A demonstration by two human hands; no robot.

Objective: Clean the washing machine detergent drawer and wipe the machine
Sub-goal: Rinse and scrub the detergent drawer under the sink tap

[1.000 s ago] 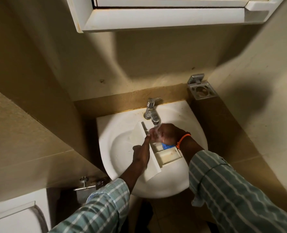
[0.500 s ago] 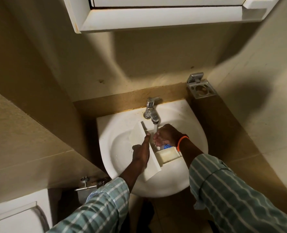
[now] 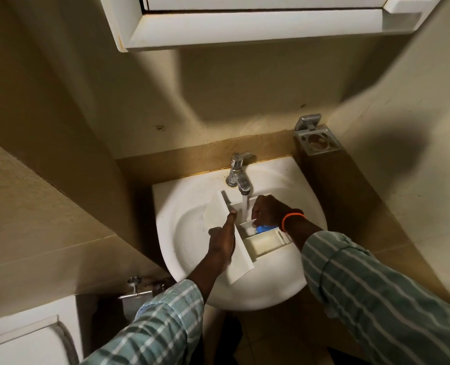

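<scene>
You are holding a white plastic detergent drawer [image 3: 264,242] over the round white ceramic sink [image 3: 192,225], under the chrome tap [image 3: 238,177], which is running a thin stream of water [image 3: 245,208] into the drawer's far compartment. Your left hand [image 3: 222,239] is wrapped around the drawer's long flat front panel, thumb lying along its edge. Your right hand [image 3: 267,210] is curled down inside the drawer beside the stream — whether it is pinching anything, you cannot tell from here. The drawer is boxy, split by thin walls; the near compartment is showing yellowish staining and dark specks, and a blue plastic insert [image 3: 264,228] is sitting just below your right wrist. An orange band [image 3: 291,219] is circling that wrist. Both sleeves are striped green-and-white cloth. A square metal holder [image 3: 317,140] is sitting at the corner. No writing is readable anywhere.
</scene>
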